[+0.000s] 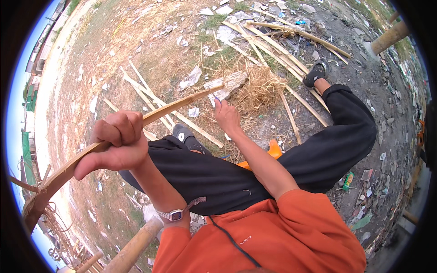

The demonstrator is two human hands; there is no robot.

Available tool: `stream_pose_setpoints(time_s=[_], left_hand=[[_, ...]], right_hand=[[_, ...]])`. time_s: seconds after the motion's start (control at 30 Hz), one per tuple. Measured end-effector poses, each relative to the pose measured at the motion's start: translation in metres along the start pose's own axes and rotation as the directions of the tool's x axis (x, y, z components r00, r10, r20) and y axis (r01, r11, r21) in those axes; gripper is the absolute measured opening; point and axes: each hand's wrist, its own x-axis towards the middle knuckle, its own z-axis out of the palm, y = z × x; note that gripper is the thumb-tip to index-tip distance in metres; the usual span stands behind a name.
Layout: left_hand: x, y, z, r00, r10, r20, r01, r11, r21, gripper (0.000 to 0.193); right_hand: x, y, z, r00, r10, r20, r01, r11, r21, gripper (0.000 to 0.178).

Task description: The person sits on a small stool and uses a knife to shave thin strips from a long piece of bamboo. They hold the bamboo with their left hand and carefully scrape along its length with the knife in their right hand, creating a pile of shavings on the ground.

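Note:
My left hand [119,142] is closed round a long split bamboo strip [180,103]. The strip slants from the lower left up to the middle, where its thin end lies over a pale, rough wood block [233,85]. Close to that end is my right hand [227,117], its fingers closed on a small tool with a bit of blue showing. Most of this tool is hidden, and I cannot make out its kind. Dry straw-like shavings [266,86] are heaped beside the block, just beyond my right hand.
Several bamboo strips [287,59] lie past the shavings, near my shoe [316,73]. More strips [150,93] cross near my other shoe [184,136]. Something orange [274,149] shows between my legs. Bamboo poles stand at upper right [391,37] and lower left [134,245]. Litter covers the ground.

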Motion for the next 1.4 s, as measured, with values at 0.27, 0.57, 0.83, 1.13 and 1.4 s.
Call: stream_pose_setpoints(time_s=[0.27,0.57,0.83,1.13,1.4], left_hand=[[0.0,-0.003,0.004,0.997,0.023,0.076,-0.024,1.0,0.018,0.069],[0.0,-0.005,0.007,0.996,0.026,0.088,-0.029,0.999,0.03,0.069],[-0.001,-0.006,0.007,0.999,0.009,0.032,-0.011,0.999,0.041,0.069],[-0.002,-0.005,0.008,0.999,0.006,0.048,-0.008,1.0,0.024,0.069],[0.004,-0.008,0.008,0.987,0.038,0.155,-0.03,0.998,-0.052,0.069]], right_hand=[[0.007,0.012,-0.017,1.0,0.015,0.013,-0.018,0.967,0.255,0.054],[0.016,-0.004,-0.014,0.971,0.203,0.124,-0.203,0.979,-0.015,0.056],[-0.002,-0.021,-0.016,0.997,-0.063,-0.037,0.072,0.943,0.324,0.05],[0.019,0.024,0.007,0.99,0.118,-0.075,-0.1,0.972,0.215,0.053],[0.02,-0.017,-0.003,0.989,-0.149,0.01,0.134,0.916,0.378,0.052]])
